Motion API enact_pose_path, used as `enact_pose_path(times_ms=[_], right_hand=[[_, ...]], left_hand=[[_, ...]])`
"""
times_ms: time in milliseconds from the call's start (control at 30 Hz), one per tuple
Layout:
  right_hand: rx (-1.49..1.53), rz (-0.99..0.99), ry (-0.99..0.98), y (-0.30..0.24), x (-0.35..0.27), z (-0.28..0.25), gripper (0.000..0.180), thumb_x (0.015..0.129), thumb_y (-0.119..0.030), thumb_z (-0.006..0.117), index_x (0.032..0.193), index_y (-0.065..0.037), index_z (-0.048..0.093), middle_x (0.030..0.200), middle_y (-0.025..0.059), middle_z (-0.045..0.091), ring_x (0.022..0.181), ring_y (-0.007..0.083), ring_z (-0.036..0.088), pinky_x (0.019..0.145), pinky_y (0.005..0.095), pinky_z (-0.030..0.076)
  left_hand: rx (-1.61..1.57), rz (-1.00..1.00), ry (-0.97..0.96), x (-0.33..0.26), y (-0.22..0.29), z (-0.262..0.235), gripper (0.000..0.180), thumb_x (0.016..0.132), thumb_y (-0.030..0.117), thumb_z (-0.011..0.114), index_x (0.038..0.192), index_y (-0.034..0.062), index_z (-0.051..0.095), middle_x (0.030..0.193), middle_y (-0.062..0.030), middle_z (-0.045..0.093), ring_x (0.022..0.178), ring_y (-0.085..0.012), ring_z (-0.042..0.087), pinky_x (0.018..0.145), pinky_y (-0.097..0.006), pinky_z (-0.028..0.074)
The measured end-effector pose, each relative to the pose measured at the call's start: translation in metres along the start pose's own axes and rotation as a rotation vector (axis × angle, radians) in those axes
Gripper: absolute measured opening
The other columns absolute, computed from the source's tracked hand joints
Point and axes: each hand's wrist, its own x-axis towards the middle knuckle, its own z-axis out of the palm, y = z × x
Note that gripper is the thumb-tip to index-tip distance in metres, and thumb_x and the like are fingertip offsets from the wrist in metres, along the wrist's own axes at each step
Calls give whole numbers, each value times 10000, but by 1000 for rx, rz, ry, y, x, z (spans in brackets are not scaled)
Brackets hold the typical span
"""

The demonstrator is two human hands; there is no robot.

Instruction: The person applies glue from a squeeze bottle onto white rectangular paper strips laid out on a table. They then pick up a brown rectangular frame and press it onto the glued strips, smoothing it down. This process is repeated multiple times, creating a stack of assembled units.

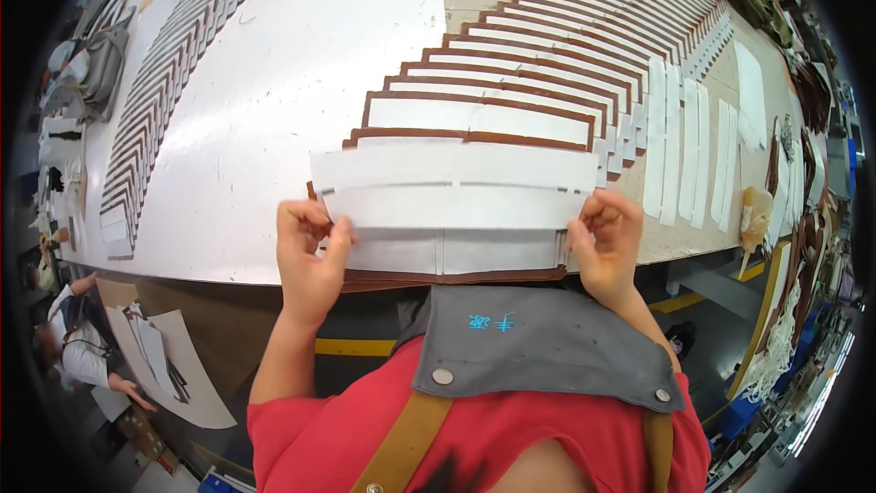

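Note:
A wide white strip [456,205] with a slotted line across it is stretched between my two hands near the table's front edge. My left hand [315,251] pinches its left end between thumb and fingers. At the opposite end, my right hand [605,242] pinches the right corner in the same way. Below the strip lies a greyish-white panel [411,253] with a centre seam and a brown lower edge; the strip covers its upper part. Just beyond, white panels with brown borders [479,116] overlap in a long stepped row.
Narrow white strips [695,155] lie to the right of the row. Another overlapping row of brown-edged pieces [164,100] runs along the left of the white table [292,64]. A bottle with yellowish contents [756,210] stands at the right edge. Another person [87,338] is at far left.

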Motion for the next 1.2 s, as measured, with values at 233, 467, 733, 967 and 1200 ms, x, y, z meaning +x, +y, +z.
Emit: enact_pose_path(times_ms=[233, 467, 733, 967, 1200], right_hand=[[-81, 317, -73, -4, -10, 8, 344, 806, 86, 538, 1136, -11, 540, 790, 16, 466, 660, 58, 446, 562, 174, 376], [-226, 263, -86, -4, -8, 7, 346, 767, 103, 546, 1091, -8, 600, 757, 28, 476, 633, 76, 452, 540, 190, 371], [-364, 234, -135, -9, -1, 10, 364, 744, 96, 555, 1084, -16, 621, 746, 39, 495, 611, 98, 459, 531, 205, 375], [-425, 243, -129, -11, -1, 11, 365, 728, 91, 556, 1068, -18, 630, 728, 42, 492, 595, 105, 448, 529, 210, 370], [-437, 231, -140, -9, -1, 12, 357, 726, 88, 553, 1061, -8, 628, 727, 50, 494, 594, 112, 450, 527, 216, 369]], left_hand=[[451, 57, -133, -10, -3, -10, 213, 803, -56, 555, 1006, 3, 534, 862, -46, 542, 703, -94, 499, 661, -221, 431], [526, 42, -184, -4, 1, -9, 319, 783, -62, 556, 1092, 13, 589, 924, -66, 595, 690, -111, 496, 632, -229, 432], [556, -5, -230, 0, 3, -11, 364, 770, -68, 553, 1123, 14, 582, 826, -73, 544, 667, -127, 486, 608, -235, 431], [546, 22, -243, 4, 6, -10, 392, 777, -43, 564, 1159, 45, 575, 744, -63, 506, 599, -137, 489, 548, -241, 428], [552, -43, -258, 5, 9, -11, 388, 792, -28, 559, 1172, 50, 569, 735, -71, 496, 604, -145, 479, 555, -253, 419]])
